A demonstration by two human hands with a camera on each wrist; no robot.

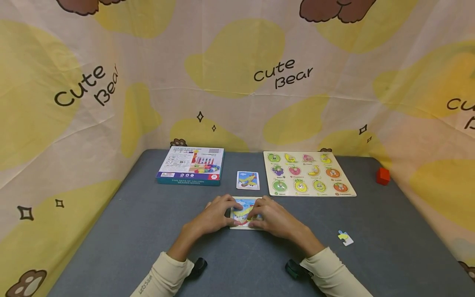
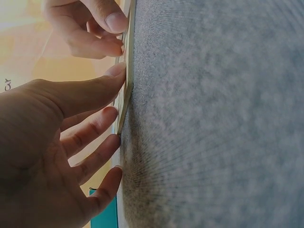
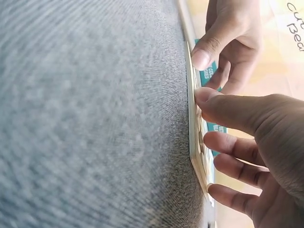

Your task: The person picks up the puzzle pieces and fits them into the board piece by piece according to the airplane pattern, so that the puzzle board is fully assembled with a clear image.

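Observation:
A small wooden jigsaw puzzle (image 1: 243, 211) with a yellow plane on blue lies flat on the grey table between both hands. My left hand (image 1: 217, 214) touches it from the left, thumb at the near edge and fingertips along the side and top. From the right, my right hand (image 1: 276, 216) rests its thumb and fingertips on the picture, covering part of it. In the right wrist view, the right thumb (image 3: 223, 107) presses the board's near edge with the other fingers spread. A loose jigsaw piece (image 1: 345, 238) lies right of the right forearm.
Behind the puzzle lies a plane picture card (image 1: 248, 180). A boxed bead set (image 1: 191, 166) stands at the back left, a fruit puzzle board (image 1: 309, 173) at the back right. Near the right edge sits a red block (image 1: 383, 176). A patterned cloth hangs around the table.

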